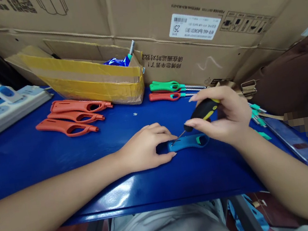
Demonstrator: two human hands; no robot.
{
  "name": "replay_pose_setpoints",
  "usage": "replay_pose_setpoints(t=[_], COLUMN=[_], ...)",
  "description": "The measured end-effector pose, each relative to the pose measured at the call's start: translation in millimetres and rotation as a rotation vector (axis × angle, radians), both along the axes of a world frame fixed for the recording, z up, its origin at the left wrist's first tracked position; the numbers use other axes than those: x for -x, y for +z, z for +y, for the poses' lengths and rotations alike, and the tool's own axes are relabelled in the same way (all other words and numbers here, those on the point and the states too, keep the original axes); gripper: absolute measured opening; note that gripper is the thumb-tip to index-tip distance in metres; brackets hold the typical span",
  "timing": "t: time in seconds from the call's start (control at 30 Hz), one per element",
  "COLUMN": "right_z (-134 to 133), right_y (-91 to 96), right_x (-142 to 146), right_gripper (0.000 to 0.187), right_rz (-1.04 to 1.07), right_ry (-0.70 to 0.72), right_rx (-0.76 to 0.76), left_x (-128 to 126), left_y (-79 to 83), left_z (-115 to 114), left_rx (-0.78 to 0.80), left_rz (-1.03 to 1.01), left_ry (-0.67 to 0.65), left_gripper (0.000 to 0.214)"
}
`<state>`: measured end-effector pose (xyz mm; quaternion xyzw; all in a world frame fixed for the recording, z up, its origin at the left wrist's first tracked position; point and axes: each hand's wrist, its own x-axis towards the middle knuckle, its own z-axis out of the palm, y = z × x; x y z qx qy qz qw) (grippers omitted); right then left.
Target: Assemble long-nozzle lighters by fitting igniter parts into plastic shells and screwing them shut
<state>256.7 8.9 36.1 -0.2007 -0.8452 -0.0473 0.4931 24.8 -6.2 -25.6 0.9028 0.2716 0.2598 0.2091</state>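
On the blue table lies a blue long-neck lighter [186,143] with a green trigger showing in its opening. My left hand [149,146] grips the lighter's left end between thumb and fingers, pressing it against the table. In my right hand [226,117] is a black and yellow screwdriver [203,110], held at a slant. Its thin shaft points down and left, with the tip at the slot near the lighter's left end. Whether the tip sits inside the slot or merely touches it, I cannot tell. My right hand partly hides the lighter's right end.
Several orange lighter shells [70,125] lie at left. Behind stand a taped carton [92,84] and a green lighter [165,86] beside a red lighter [164,96]. A power strip [3,113] is far left, a phone [294,139] far right. Someone's brown clothing [291,72] shows at right.
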Motion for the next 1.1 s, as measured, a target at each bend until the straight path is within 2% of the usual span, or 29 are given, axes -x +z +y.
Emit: replay_pose_setpoints(t=[0.07, 0.17, 0.23, 0.27, 0.37, 0.43, 0.47, 0.53, 0.6, 0.67, 0.73, 0.8, 0.87, 1.0, 1.03, 1.1], right_z=[-2.1, -8.2, -10.9, -11.3, -10.3, -10.1, -10.6, -12.5, -14.1, -14.0, -12.3, -10.6, -10.3, -12.9, -13.1, -11.7], right_y=[0.0, 0.3, 0.8, 1.1, 2.2, 2.4, 2.3, 1.3, -0.3, -1.6, -2.5, -3.3, -4.8, -8.3, -8.6, -8.4], right_x=[-2.2, -0.8, 2.8, 4.6, 6.4, 4.9, 4.0, 3.6, 5.3, 7.8, 8.5, 6.4, 3.4, 4.1, 5.8, 9.1], right_gripper=[0.042, 0.050, 0.047, 0.044, 0.043, 0.048, 0.049, 0.049, 0.048, 0.045, 0.044, 0.045, 0.044, 0.044, 0.044, 0.042], right_rz=[-0.046, -0.097, -0.082, -0.059, -0.032, -0.065, -0.083, -0.100, -0.079, -0.034, 0.005, -0.019, -0.061, -0.044, -0.023, 0.024], right_ry=[0.046, 0.137, 0.159, 0.145, 0.025, 0.025, 0.063, 0.138, 0.161, 0.137, 0.081, 0.038, 0.056, 0.159, 0.163, 0.110], right_rx=[-0.006, 0.224, 0.276, 0.229, -0.038, -0.119, -0.087, 0.068, 0.184, 0.152, 0.026, -0.033, 0.041, 0.375, 0.392, 0.273], left_x=[0.2, 0.3, 0.3, 0.2, -0.1, -0.3, -0.3, -0.4, -0.4, -0.4, -0.5, -0.6, -0.6, -0.4, -0.3, -0.2], left_y=[0.7, 1.2, 1.2, 1.3, 2.6, 3.7, 4.1, 4.5, 4.1, 3.6, 3.3, 3.3, 3.3, 2.8, 2.6, 2.4], left_z=[-0.1, 0.0, 0.0, 0.0, -0.2, -0.4, -0.5, -0.7, -0.8, -0.7, -0.5, -0.2, 0.0, 0.3, 0.2, 0.1], left_rx=[0.001, 0.002, -0.003, -0.008, -0.006, 0.011, 0.018, 0.020, 0.010, -0.003, -0.005, 0.006, 0.016, 0.009, 0.004, -0.008], left_rz=[0.008, 0.006, -0.001, -0.004, 0.008, 0.018, 0.020, 0.016, 0.013, 0.017, 0.018, 0.014, 0.010, 0.005, 0.003, 0.001], left_ry=[0.000, -0.001, -0.002, 0.000, 0.000, -0.003, -0.003, -0.001, 0.001, 0.008, 0.014, 0.008, -0.001, -0.004, -0.004, 0.002], left_gripper=[0.033, 0.031, 0.031, 0.031, 0.028, 0.024, 0.023, 0.024, 0.026, 0.028, 0.029, 0.028, 0.027, 0.027, 0.028, 0.031])
